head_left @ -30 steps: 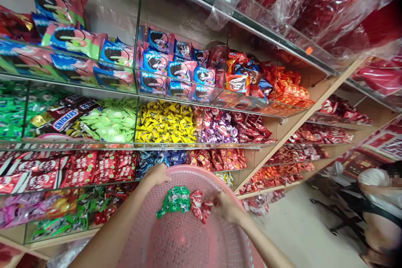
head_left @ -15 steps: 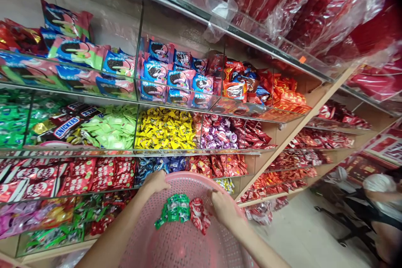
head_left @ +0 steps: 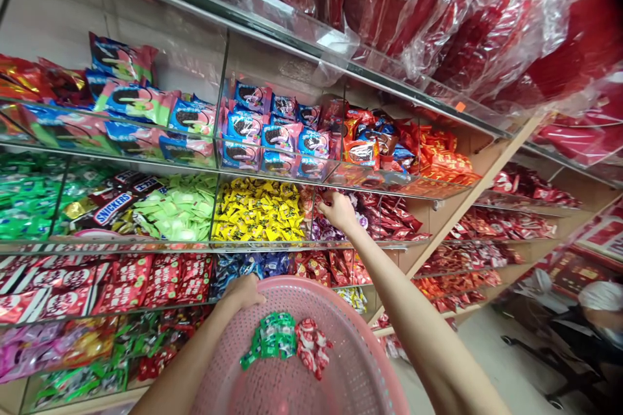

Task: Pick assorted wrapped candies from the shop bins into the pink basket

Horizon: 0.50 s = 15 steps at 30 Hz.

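Pink perforated basket [head_left: 363, 331] sits lower centre, left hand [head_left: 242, 292] pinching its rim, right hand [head_left: 339, 211] curled at the purple-wrapped candies [head_left: 323, 231] mid-frame, can't tell if holding any; looks like picking, next move calls for clearing the shelf lip [head_left: 272, 247].

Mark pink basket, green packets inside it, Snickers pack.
pink basket [head_left: 359, 360], head view: inner wall, right side
green packets [head_left: 276, 336], head view: middle of the cluster
Snickers pack [head_left: 113, 208], head view: printed brand name

Bright glare on clear plastic wrap [head_left: 506, 19]
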Available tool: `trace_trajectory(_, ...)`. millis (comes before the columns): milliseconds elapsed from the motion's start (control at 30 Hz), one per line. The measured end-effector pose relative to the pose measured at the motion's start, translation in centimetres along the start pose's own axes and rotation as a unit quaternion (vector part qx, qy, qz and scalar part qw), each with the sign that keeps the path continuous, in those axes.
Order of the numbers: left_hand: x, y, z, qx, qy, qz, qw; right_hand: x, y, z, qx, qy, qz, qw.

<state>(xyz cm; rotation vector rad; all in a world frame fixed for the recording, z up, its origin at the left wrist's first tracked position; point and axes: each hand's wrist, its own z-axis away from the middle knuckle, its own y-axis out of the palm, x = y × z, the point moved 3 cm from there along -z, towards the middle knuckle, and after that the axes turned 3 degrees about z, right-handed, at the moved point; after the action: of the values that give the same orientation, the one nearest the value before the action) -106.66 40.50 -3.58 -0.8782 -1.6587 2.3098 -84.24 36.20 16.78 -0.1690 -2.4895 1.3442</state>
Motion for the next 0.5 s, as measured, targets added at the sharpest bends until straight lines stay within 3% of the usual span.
trace_trajectory(100, 0.0, 0.0, 0.0, -0.002, 0.001, -0.004, 1.000, 0.0, 1.1, -0.9, 0.020, 0.014, -0.012, 1.000)
trace_trajectory(300, 0.2, 0.2, -0.2, -0.002, 0.003, -0.004, 1.000, -0.7, 2.1, -1.4, 0.003, 0.044, -0.048, 0.998)
trace_trajectory(500, 0.1, 0.0, -0.1, 0.004, 0.000, 0.003, 1.000, -1.1, -0.5, 1.1, -0.107, 0.010, -0.180, 0.978)
